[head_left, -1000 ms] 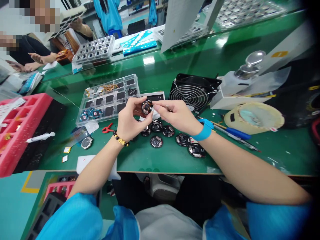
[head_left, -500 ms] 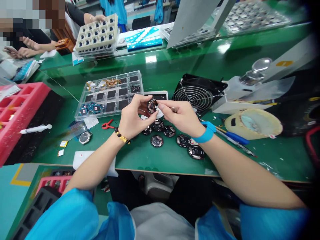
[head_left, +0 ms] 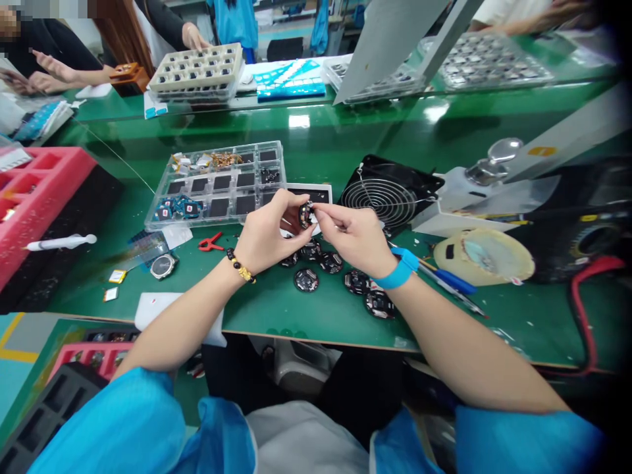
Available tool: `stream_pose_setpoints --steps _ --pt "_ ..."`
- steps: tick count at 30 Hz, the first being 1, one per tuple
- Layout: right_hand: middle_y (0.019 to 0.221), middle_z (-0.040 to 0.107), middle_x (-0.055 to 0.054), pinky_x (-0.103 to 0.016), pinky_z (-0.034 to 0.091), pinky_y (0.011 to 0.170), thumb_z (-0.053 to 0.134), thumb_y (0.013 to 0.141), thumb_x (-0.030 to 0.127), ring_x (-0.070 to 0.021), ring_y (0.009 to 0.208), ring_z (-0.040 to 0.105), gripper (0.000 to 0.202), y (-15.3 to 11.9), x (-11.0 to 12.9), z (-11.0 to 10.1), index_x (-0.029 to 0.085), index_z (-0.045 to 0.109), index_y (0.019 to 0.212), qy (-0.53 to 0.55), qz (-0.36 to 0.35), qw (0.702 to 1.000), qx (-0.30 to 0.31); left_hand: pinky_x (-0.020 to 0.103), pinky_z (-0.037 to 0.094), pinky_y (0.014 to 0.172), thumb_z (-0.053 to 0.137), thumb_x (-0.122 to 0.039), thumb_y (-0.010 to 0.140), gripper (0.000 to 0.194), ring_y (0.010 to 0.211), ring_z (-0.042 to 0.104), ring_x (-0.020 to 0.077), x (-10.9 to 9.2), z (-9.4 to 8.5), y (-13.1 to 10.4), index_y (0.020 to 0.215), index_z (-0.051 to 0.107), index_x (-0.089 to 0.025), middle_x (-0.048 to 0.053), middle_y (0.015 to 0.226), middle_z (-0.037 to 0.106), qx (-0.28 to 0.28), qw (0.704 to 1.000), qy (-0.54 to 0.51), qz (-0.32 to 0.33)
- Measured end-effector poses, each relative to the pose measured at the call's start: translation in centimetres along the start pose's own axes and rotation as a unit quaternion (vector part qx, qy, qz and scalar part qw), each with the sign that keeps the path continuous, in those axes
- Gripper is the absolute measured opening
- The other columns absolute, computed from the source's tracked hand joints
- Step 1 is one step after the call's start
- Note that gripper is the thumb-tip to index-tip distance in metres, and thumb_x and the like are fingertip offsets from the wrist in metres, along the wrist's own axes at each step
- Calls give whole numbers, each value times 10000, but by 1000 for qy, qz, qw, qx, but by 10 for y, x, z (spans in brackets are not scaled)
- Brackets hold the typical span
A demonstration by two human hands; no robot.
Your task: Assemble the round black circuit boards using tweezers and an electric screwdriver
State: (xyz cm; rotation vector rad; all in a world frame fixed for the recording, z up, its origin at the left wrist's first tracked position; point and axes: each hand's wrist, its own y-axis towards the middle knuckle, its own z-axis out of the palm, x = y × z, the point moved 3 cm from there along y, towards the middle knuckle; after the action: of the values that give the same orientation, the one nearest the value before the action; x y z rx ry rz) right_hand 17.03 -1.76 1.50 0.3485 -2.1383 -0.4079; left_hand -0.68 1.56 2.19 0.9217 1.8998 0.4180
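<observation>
My left hand [head_left: 274, 227] holds a small round black electronic module [head_left: 305, 214] on edge between thumb and fingers, its component side partly showing. Thumb and forefinger of my right hand [head_left: 353, 234] are pinched together at the module's right edge. What sits between those fingertips is too small to make out. Below my hands, several similar round modules lie on the green bench, one of them apart from the others [head_left: 307, 280]. Two more, including a front one [head_left: 380, 304], overlap near my right wrist. Behind my left hand is a clear compartment tray [head_left: 220, 207] of small parts.
A red clamp [head_left: 210, 242], a round watch-like piece [head_left: 163, 266] and small batteries [head_left: 117, 276] lie left. A fan [head_left: 390, 191], a pump bottle [head_left: 474, 168], a yellowish tub [head_left: 484, 257] and pens [head_left: 454, 280] stand or lie right. Co-workers' hands [head_left: 195, 36] are across the bench.
The module has turned more edge-on in my left hand. My right fingers have curled in, and the metallic bit seen in that hand no longer shows clearly. The camera view has shifted slightly.
</observation>
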Motion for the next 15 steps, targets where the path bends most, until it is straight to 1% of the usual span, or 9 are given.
stream_pose_setpoints --steps 3,7,11,15 --pt "596 542 27 -256 367 570 521 979 319 -112 539 403 387 1 0 -1 111 808 1136 -1 -2 1000 6 251 659 657 805 -302 830 431 749 756 153 3 0 1 1181 571 -215 14 964 746 -5 999 -27 -35" --pt "630 622 2 -264 389 582 526 980 317 -118 533 417 400 1 -1 -2 113 806 1179 -35 -29 999 -6 246 652 630 814 -261 797 434 770 757 162 6 0 3 1152 567 -217 18 946 745 -5 995 -78 -66" --pt "657 671 -12 -265 406 589 537 966 292 -123 539 451 376 1 -3 -1 128 812 1163 -56 -38 998 -13 254 654 637 817 -267 796 431 791 760 168 8 0 4 1145 569 -218 29 959 743 2 992 -101 -77" --pt "670 686 -31 -273 412 604 522 979 306 -133 562 490 380 1 -1 -1 120 815 1133 -64 -35 997 -19 248 656 650 825 -268 796 440 804 763 167 10 0 4 1147 565 -217 39 978 743 6 990 -115 -78"
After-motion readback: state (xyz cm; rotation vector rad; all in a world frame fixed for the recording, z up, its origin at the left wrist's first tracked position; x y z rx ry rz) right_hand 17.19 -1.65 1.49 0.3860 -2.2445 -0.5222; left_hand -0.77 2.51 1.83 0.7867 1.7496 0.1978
